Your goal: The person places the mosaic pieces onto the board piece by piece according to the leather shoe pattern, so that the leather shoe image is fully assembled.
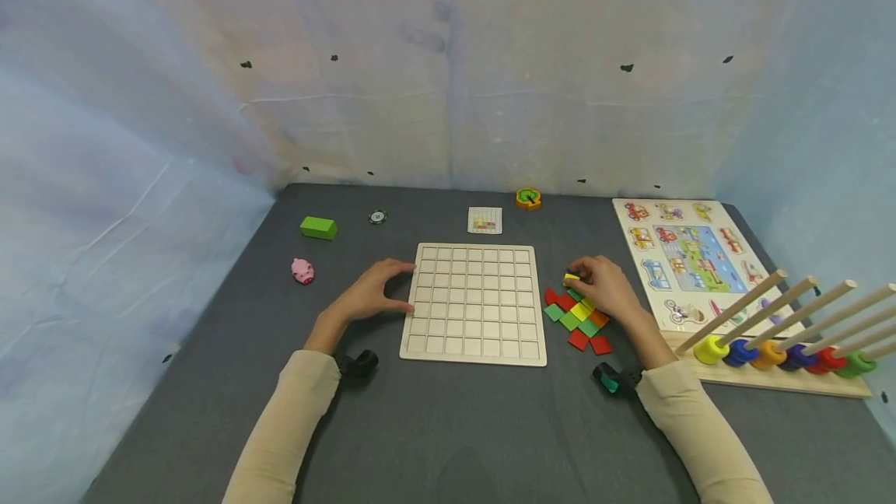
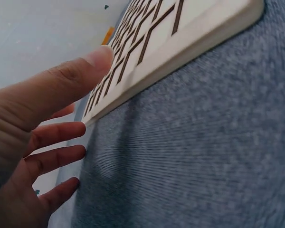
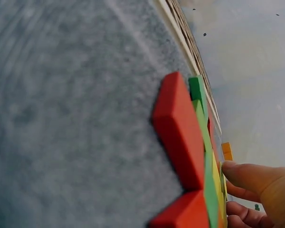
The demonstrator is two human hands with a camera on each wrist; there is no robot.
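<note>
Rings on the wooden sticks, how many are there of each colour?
yellow ring: 1
blue ring: 1
orange ring: 1
purple ring: 1
red ring: 1
green ring: 1
Total: 6 rings

Pale wooden grid board (image 1: 474, 303), red, green, yellow, orange tiles (image 1: 578, 319), grey tablecloth (image 1: 448, 426).

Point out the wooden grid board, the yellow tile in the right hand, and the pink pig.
wooden grid board (image 1: 474, 303): head view, centre of its grid.
yellow tile (image 1: 571, 279): head view, its top face.
pink pig (image 1: 302, 271): head view, its body.
</note>
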